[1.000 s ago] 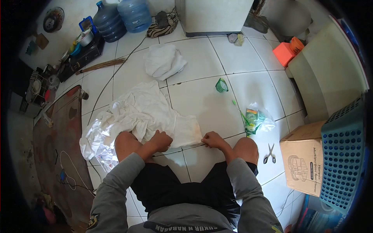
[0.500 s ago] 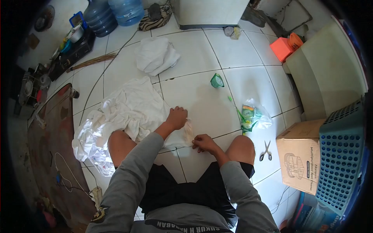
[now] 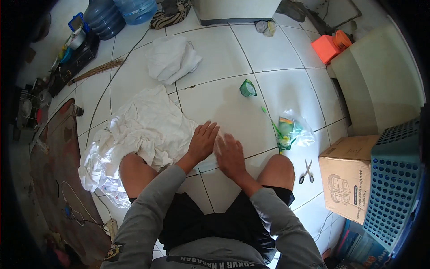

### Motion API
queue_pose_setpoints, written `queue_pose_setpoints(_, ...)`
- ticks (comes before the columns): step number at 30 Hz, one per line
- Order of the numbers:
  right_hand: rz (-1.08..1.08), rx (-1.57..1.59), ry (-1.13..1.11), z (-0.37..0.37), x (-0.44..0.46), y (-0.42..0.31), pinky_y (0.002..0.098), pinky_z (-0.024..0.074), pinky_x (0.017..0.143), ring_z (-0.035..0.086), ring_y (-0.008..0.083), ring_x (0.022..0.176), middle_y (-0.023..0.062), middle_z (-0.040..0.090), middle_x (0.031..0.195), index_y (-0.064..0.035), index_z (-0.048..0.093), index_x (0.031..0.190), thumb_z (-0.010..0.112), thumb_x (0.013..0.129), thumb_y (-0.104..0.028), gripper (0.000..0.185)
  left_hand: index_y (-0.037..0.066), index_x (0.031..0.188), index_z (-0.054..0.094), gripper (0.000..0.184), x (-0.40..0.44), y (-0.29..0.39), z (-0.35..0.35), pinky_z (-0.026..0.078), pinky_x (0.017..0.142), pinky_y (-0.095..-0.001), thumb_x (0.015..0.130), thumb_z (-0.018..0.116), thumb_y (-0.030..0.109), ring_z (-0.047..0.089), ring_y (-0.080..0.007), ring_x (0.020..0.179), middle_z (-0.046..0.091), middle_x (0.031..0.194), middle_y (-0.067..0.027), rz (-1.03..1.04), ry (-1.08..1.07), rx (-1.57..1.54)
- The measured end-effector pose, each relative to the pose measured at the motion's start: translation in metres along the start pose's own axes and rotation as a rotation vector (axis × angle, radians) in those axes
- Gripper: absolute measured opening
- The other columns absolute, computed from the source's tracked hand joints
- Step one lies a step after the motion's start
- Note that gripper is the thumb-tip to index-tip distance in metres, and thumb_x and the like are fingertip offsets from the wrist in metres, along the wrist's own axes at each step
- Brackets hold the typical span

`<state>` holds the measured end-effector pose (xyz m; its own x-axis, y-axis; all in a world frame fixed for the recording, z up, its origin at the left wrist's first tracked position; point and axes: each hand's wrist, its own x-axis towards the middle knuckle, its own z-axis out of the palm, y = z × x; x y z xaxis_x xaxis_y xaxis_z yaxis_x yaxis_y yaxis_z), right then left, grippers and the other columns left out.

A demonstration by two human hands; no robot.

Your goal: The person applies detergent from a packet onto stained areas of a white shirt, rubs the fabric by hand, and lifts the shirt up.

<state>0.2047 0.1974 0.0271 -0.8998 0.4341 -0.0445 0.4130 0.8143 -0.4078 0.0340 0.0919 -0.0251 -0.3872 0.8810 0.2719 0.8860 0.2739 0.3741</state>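
A crumpled white garment (image 3: 154, 119) is spread over the tiles on the left, and its near right end runs under my hands. My left hand (image 3: 204, 141) lies over that end with its fingers stretched out. Close beside it is my right hand (image 3: 230, 154), fingers extended and slightly apart, a little blurred. Neither hand grips anything that I can see. The stretch of cloth beneath and between them is mostly hidden.
A folded white cloth (image 3: 172, 58) lies farther back. To the right are a green opened tub (image 3: 247, 88), a green toothbrush (image 3: 271, 120), a plastic bag with a green packet (image 3: 293, 130) and scissors (image 3: 307, 172). A cardboard box (image 3: 345, 179) and blue basket (image 3: 392, 193) stand at far right.
My right hand has let go of the cloth's edge, opened and moved up next to my left hand. My left hand's fingers have straightened. The yellowish stained patch is now covered.
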Motion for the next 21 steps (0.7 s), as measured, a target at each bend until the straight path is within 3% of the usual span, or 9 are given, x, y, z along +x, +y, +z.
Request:
queue_pose_setpoints(2, -0.235, -0.199, -0.019, 0.020, -0.003, 0.001, 0.0609, 0.0241, 0.130, 0.022, 0.0357, 0.167, 0.0208, 0.028, 0.179, 0.0013, 0.040, 0.166, 0.057, 0.109, -0.043, 0.074, 0.006, 0.160, 0.051, 0.062, -0.001, 0.000, -0.008, 0.026, 0.130, -0.0600, 0.103, 0.064, 0.028, 0.034, -0.0416, 0.161, 0.044, 0.170, -0.0186, -0.021, -0.068, 0.066)
queue_pose_setpoints(3, -0.151, -0.252, -0.143, 0.025, -0.006, 0.004, 0.0633, 0.0226, 0.130, 0.015, 0.0365, 0.169, 0.0182, 0.020, 0.182, 0.0000, 0.026, 0.173, 0.053, 0.109, -0.049, 0.085, 0.006, 0.160, 0.051, 0.062, -0.002, -0.004, -0.009, 0.026, 0.130, -0.0600, 0.103, 0.064, 0.028, 0.034, -0.0416, 0.161, 0.044, 0.170, -0.0186, -0.014, -0.068, 0.065)
queue_pose_setpoints(4, -0.145, -0.254, -0.141, 0.030, -0.008, 0.008, 0.0633, 0.0226, 0.130, 0.015, 0.0365, 0.169, 0.0182, 0.020, 0.182, 0.0000, 0.026, 0.173, 0.053, 0.109, -0.049, 0.085, 0.006, 0.165, 0.045, 0.069, -0.004, -0.008, -0.011, 0.020, 0.132, -0.0630, 0.104, 0.062, 0.034, 0.028, -0.0424, 0.164, 0.039, 0.174, -0.0192, -0.019, -0.109, 0.079)
queue_pose_setpoints(9, -0.056, 0.007, -0.120, 0.019, 0.022, 0.040, 0.0622, 0.0300, 0.127, 0.033, 0.0408, 0.162, 0.0251, 0.035, 0.174, 0.0028, 0.032, 0.168, 0.068, 0.105, -0.045, 0.087, 0.007, 0.171, 0.038, 0.077, 0.000, -0.014, -0.009, 0.012, 0.132, -0.0681, 0.106, 0.057, 0.045, 0.020, -0.0441, 0.167, 0.029, 0.179, -0.0200, -0.021, -0.152, 0.108)
queue_pose_setpoints(13, 0.210, 0.162, 0.395, -0.015, 0.115, 0.099, 0.0590, 0.0333, 0.126, 0.038, 0.0455, 0.156, 0.0281, 0.039, 0.170, 0.0031, 0.031, 0.168, 0.080, 0.098, -0.038, 0.095, 0.003, 0.172, 0.031, 0.081, 0.001, -0.002, -0.024, 0.013, 0.132, -0.0677, 0.105, 0.060, 0.037, 0.016, -0.0471, 0.168, 0.025, 0.180, -0.0226, -0.086, -0.204, 0.069)
queue_pose_setpoints(16, 0.188, 0.178, 0.531, -0.024, 0.186, 0.144, 0.0535, 0.0401, 0.123, 0.050, 0.0433, 0.149, 0.0253, 0.052, 0.162, 0.0009, 0.048, 0.159, 0.082, 0.096, -0.034, 0.080, -0.003, 0.171, 0.028, 0.085, -0.001, 0.019, -0.027, 0.018, 0.133, -0.0636, 0.103, 0.065, 0.031, 0.019, -0.0503, 0.165, 0.027, 0.177, -0.0274, -0.181, -0.131, -0.054)
queue_pose_setpoints(18, 0.138, 0.286, 0.460, -0.029, 0.214, 0.164, 0.0477, 0.0532, 0.107, 0.069, 0.0396, 0.126, 0.0214, 0.073, 0.134, -0.0023, 0.069, 0.137, 0.082, 0.097, -0.032, 0.052, -0.007, 0.169, 0.028, 0.086, -0.005, 0.033, -0.031, 0.022, 0.133, -0.0607, 0.101, 0.068, 0.028, 0.024, -0.0519, 0.163, 0.030, 0.174, -0.0304, -0.248, -0.049, -0.135)
queue_pose_setpoints(19, 0.129, 0.294, 0.458, -0.042, 0.215, 0.155, 0.0477, 0.0532, 0.107, 0.069, 0.0396, 0.126, 0.0214, 0.073, 0.134, -0.0023, 0.069, 0.137, 0.082, 0.097, -0.032, 0.052, -0.009, 0.167, 0.029, 0.084, -0.010, 0.042, -0.040, 0.024, 0.133, -0.0575, 0.102, 0.068, 0.027, 0.027, -0.0533, 0.161, 0.033, 0.172, -0.0324, -0.298, -0.044, -0.255)
queue_pose_setpoints(21, 0.173, 0.348, 0.267, -0.066, 0.203, 0.139, 0.0463, 0.0577, 0.082, 0.076, 0.0378, 0.090, 0.0172, 0.080, 0.099, -0.0038, 0.077, 0.115, 0.080, 0.098, -0.028, 0.030, -0.012, 0.164, 0.031, 0.080, -0.019, 0.066, -0.064, 0.028, 0.132, -0.0533, 0.105, 0.068, 0.027, 0.034, -0.0527, 0.158, 0.039, 0.168, -0.0333, -0.467, -0.069, -0.470)
